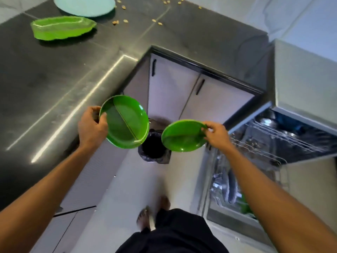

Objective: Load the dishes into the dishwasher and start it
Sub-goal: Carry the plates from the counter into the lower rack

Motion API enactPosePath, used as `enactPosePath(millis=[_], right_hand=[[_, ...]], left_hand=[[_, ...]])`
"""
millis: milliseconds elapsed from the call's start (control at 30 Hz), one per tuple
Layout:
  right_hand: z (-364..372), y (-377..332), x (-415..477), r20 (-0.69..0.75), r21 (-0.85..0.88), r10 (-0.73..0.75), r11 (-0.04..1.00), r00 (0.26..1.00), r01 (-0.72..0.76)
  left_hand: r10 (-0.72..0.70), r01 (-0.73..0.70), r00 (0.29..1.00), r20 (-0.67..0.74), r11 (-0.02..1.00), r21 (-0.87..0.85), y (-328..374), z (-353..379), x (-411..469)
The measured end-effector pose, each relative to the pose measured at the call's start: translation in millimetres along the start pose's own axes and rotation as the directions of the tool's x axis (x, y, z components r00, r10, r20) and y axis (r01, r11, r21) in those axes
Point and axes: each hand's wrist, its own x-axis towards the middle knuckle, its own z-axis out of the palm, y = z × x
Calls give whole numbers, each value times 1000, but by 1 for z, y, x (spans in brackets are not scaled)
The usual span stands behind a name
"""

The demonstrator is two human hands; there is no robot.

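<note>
The dark counter point(54, 84) ran along the left, its shiny edge just behind the left hand point(92, 125). The open dishwasher point(273, 143) stood on the right, rack pulled out, with a strip of floor point(127, 179) between them. Over that gap, above a black-lined bin point(155, 150), the left hand gripped a divided green plate point(125, 123) by its left rim, tilted up. The right hand point(216, 133) pinched the right rim of a second green plate point(184, 136), just beside the rack. The plates were near but apart. A leaf-shaped dish point(62, 28) and a pale blue plate point(85, 5) lay far back on the counter.
</note>
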Motion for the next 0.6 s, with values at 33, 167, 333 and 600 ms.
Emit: enactPosePath(millis=[33, 167, 333, 600], right_hand=[[-2, 10, -10, 20, -76, 6, 997, 1000, -4], [-8, 41, -51, 100, -288, -23, 956, 995, 52], [-40, 93, -100, -7, -193, 105, 976, 994, -104], [-116, 199, -150, -72, -309, 160, 935, 984, -175]], left_hand=[[4, -5, 999, 46, 1000, 22, 2, 9, -9], [-31, 11, 981, 190, 994, 105, 4, 50, -44], [-68, 29, 935, 348, 993, 115, 20, 102, -94], [-68, 30, 858, 509, 996, 83, 67, 196, -165]])
